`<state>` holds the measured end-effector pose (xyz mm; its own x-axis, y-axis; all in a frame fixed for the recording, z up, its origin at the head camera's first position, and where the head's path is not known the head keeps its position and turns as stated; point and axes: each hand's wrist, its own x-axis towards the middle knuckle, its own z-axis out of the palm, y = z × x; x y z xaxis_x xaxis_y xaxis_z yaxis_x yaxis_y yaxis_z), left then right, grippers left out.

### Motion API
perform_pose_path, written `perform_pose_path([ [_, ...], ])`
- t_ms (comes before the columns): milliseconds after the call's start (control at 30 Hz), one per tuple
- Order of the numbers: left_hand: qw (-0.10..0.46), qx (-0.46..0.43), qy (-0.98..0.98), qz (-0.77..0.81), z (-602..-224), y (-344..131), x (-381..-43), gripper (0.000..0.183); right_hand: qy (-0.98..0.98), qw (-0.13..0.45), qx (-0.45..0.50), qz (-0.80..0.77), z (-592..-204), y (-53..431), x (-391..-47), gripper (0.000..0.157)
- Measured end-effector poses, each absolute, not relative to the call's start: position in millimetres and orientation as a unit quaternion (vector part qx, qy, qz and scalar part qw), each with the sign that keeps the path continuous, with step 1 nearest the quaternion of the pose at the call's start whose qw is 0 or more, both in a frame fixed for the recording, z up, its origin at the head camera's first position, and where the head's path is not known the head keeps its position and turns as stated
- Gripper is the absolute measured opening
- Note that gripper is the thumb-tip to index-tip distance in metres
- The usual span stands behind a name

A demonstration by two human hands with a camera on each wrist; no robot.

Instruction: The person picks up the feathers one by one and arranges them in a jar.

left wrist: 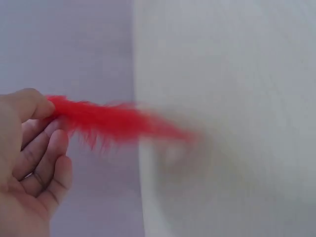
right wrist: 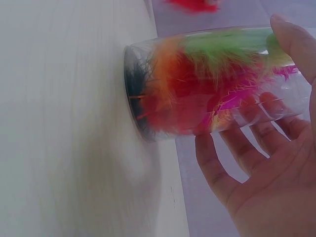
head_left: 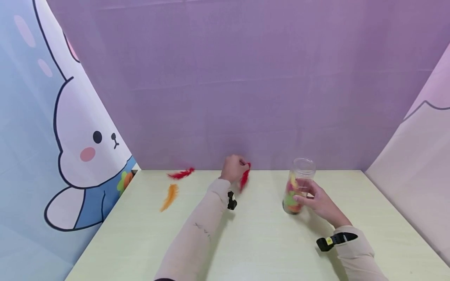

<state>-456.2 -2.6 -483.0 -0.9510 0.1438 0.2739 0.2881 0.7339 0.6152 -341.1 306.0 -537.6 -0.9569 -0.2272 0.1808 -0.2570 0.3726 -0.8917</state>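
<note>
Between thumb and fingertips my left hand (head_left: 233,168) pinches a red feather (left wrist: 108,121) by one end, near the table's back edge. The feather's other end hangs down toward the tabletop. My right hand (head_left: 321,203) is curled round a clear jar (head_left: 304,168) that stands on the table to the right. Inside the jar are colourful feathers (right wrist: 197,89) in red, orange, green, magenta and yellow, and its top shows no lid. Left of my left arm, a second red feather (head_left: 181,174) and an orange feather (head_left: 170,197) lie on the table.
The pale table (head_left: 260,242) ends at a purple backdrop (head_left: 246,86). A panel with a cartoon rabbit (head_left: 84,156) stands along the left side, and a pale printed panel (head_left: 418,164) borders the right.
</note>
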Motion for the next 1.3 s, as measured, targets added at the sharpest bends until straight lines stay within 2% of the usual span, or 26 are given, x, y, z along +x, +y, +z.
perform_pose_path([
  [300,0.11,-0.069,-0.863,-0.489,-464.3,-3.5,-447.7,0.008,-0.831,0.014,0.146,0.537,-539.8,306.9,-345.6,0.061],
  [733,0.135,-0.038,-0.813,-0.565,-445.6,1.7,-433.2,0.007,-0.833,0.015,0.145,0.534,-539.7,307.2,-344.4,0.06],
  [1300,0.182,-0.086,-0.729,-0.654,-420.2,19.7,-404.0,0.006,-0.83,0.018,0.15,0.536,-542.6,307.3,-344.1,0.06],
])
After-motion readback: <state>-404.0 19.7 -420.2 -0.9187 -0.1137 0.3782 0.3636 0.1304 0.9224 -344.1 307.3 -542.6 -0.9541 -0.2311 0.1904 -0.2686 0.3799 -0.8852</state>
